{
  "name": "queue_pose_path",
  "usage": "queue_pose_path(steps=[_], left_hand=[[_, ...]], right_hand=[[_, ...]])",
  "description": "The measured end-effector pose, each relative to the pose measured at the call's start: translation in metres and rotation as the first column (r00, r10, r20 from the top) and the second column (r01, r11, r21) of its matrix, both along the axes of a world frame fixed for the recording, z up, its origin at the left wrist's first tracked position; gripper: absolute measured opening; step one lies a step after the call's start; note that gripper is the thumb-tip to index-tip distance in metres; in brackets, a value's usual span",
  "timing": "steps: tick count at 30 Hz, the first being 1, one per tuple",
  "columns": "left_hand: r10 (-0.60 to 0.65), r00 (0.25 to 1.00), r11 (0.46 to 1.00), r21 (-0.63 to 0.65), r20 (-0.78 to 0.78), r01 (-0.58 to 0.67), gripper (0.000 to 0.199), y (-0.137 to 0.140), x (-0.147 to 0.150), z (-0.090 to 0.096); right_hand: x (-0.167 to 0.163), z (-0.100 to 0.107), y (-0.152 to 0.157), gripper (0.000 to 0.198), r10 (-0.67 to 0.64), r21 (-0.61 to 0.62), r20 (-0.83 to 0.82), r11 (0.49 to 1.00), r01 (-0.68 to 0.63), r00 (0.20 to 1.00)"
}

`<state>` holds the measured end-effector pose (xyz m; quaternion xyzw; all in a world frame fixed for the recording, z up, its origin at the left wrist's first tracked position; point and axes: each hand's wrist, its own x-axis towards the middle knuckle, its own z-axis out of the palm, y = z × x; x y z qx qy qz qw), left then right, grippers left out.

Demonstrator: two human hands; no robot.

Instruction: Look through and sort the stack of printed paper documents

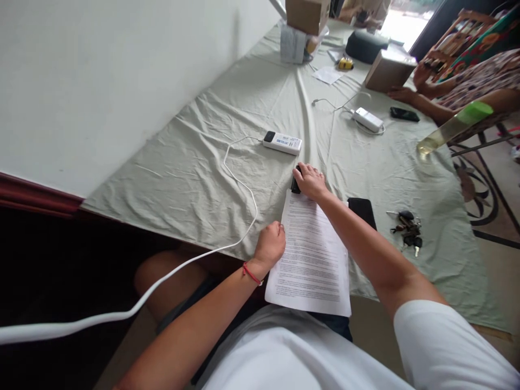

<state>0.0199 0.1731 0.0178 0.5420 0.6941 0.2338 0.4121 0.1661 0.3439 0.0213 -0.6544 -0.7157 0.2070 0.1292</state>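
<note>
Printed sheets of paper (pixel 311 254) lie at the table's near edge and hang over it toward my lap. My left hand (pixel 271 242) is closed, pinching the left edge of the paper. At the paper's top left corner is a small black stapler (pixel 296 184), largely covered by my right hand (pixel 311 180). The fingers of that hand rest over the stapler from above. Just beyond lies a white power bank (pixel 282 143) with a dark end, and a white cable (pixel 244 184) runs from it past my left arm.
Right of the paper are a black phone or wallet (pixel 362 212) and a bunch of keys (pixel 408 230). Farther off are a white adapter (pixel 368 119), a phone (pixel 404 114), a green-capped bottle (pixel 450 130) and boxes (pixel 390 70). Another person's arms (pixel 430 103) rest at the right edge.
</note>
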Motion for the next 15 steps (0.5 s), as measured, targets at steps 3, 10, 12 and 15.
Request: queue_pose_path(steps=[3, 10, 12, 15], left_hand=[[0.013, 1.0, 1.0, 0.003, 0.004, -0.013, 0.037, -0.002, 0.0, -0.002], [0.05, 0.988, 0.998, 0.017, 0.148, -0.053, 0.035, -0.003, -0.003, -0.01], [0.091, 0.957, 0.996, -0.019, 0.274, -0.089, 0.032, -0.005, -0.005, -0.01], [0.165, 0.859, 0.983, -0.156, 0.485, -0.1, 0.032, -0.009, -0.009, -0.004]], right_hand=[[-0.001, -0.001, -0.007, 0.061, 0.023, -0.008, -0.003, 1.0, -0.023, 1.0], [-0.003, -0.007, -0.013, 0.061, 0.016, -0.005, -0.024, 1.0, -0.016, 1.0], [-0.003, -0.009, -0.013, 0.061, 0.019, -0.007, -0.023, 1.0, -0.019, 1.0], [-0.003, -0.01, -0.013, 0.06, 0.017, -0.004, -0.029, 1.0, -0.017, 0.999]])
